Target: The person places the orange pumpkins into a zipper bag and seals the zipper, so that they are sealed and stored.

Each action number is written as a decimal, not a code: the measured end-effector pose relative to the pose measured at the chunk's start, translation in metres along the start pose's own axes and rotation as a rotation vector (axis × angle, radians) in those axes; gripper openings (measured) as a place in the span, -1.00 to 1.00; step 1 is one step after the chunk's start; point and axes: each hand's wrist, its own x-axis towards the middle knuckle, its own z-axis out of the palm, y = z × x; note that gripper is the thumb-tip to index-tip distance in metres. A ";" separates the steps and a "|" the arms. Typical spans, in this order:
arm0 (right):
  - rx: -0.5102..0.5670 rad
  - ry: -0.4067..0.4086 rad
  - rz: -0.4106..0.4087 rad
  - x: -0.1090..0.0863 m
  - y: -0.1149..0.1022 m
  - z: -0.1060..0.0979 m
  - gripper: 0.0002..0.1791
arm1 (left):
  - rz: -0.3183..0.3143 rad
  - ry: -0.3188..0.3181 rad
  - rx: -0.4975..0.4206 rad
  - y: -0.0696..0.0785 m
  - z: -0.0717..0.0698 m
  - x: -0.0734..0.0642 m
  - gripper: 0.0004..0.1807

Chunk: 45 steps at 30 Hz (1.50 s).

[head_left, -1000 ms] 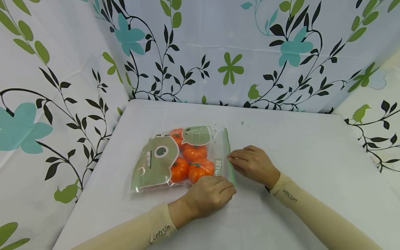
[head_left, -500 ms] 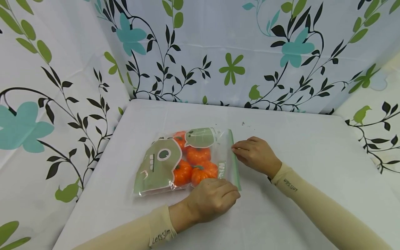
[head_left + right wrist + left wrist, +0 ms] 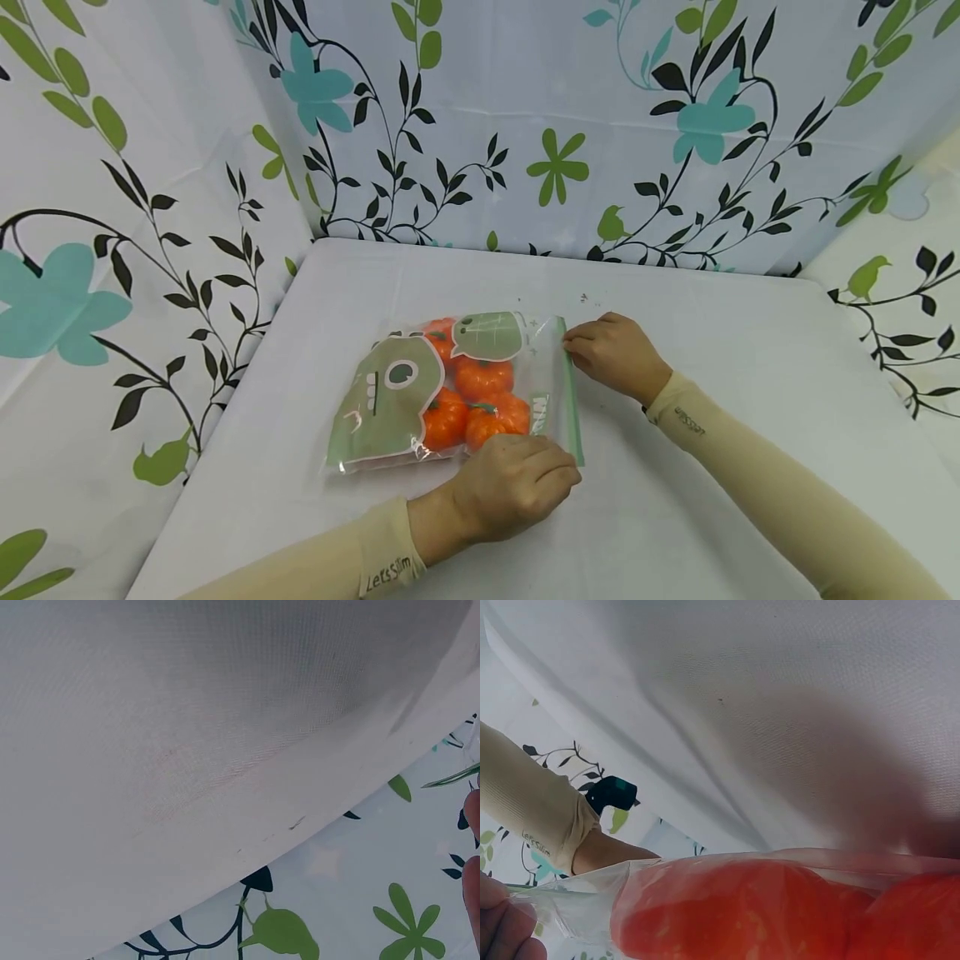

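A clear zip bag (image 3: pixel 408 421) with a green dinosaur print lies on the white table, its green zip edge (image 3: pixel 573 400) facing right. Several orange toy pumpkins (image 3: pixel 483 377) show through the plastic. My left hand (image 3: pixel 513 487) pinches the near end of the zip edge, its knuckles covering that corner. Toward the far end, my right hand (image 3: pixel 618 357) holds the same edge between thumb and fingers. In the left wrist view the pumpkins (image 3: pixel 727 907) fill the bottom, beside curled left fingertips (image 3: pixel 510 934). Right fingertips (image 3: pixel 472 889) barely enter the right wrist view, by the green strip (image 3: pixel 450 778).
The white cloth-covered table (image 3: pixel 712 333) extends to the right and behind the bag. Patterned curtains (image 3: pixel 465 108) with leaves and flowers stand along its back and sides. Small dark marks (image 3: pixel 585 297) dot the cloth near the back.
The bag has shifted slightly right and nearer. My right hand has slid along the zip edge toward its far end, while my left hand has moved a little right with the near corner.
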 end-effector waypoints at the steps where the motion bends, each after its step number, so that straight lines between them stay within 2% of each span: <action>1: -0.002 -0.006 0.002 0.001 0.001 0.000 -0.77 | 0.000 -0.001 -0.001 0.000 0.000 0.000 -0.87; 9: -0.048 -0.051 0.043 0.004 0.013 0.005 -0.81 | 0.037 0.036 0.027 0.002 0.001 0.001 -0.80; 16: -0.107 -0.140 0.078 0.004 0.022 0.006 -0.92 | 0.040 0.035 0.005 0.004 0.002 0.002 -0.80; 21: -0.139 -0.160 0.093 0.003 0.026 0.006 -0.97 | 0.043 0.034 0.007 0.005 0.004 0.003 -0.78; 24: -0.152 -0.150 0.085 0.001 0.028 0.007 -0.97 | 0.004 0.031 -0.030 0.006 0.006 0.003 -0.83; 27: -0.181 -0.141 0.075 0.000 0.029 0.008 -0.96 | -0.079 0.034 -0.113 0.009 0.011 0.003 -0.94; 31: -0.222 -0.159 0.069 -0.001 0.030 0.009 -0.95 | -0.175 0.021 -0.210 0.014 0.018 0.003 -0.89; 37: -0.236 -0.194 0.080 -0.001 0.029 0.007 -0.96 | -0.214 -0.025 -0.263 0.023 0.029 0.002 -0.88; 40: -0.238 -0.208 0.080 -0.001 0.028 0.006 -0.96 | -0.236 -0.065 -0.289 0.027 0.035 0.003 -0.88; 45: -0.254 -0.202 0.084 -0.005 0.032 0.004 -0.95 | -0.298 -0.182 -0.317 0.031 0.040 0.009 -0.90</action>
